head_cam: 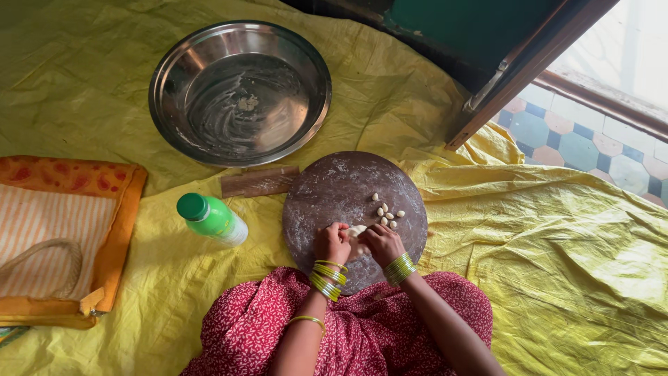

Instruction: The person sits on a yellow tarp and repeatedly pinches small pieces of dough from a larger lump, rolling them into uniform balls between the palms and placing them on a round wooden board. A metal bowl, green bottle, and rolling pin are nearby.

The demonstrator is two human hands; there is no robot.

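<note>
Two hands work dough on a round board.
Left hand (332, 241) and right hand (381, 241) both pinch a pale dough lump (357, 230) on the floured board (327, 195).

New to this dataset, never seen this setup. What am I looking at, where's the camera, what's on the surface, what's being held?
There is no machine here: a person works with two bare hands. The single picture comes from a camera worn on their head, looking down.

They sit on a yellow sheet with a round, floured board in front of them. The left hand and right hand together pinch a pale lump of dough. Several small dough pieces lie on the board just beyond.

Around it: a large steel bowl, a wooden block, a green-capped bottle lying on its side, and an orange striped bag.
</note>
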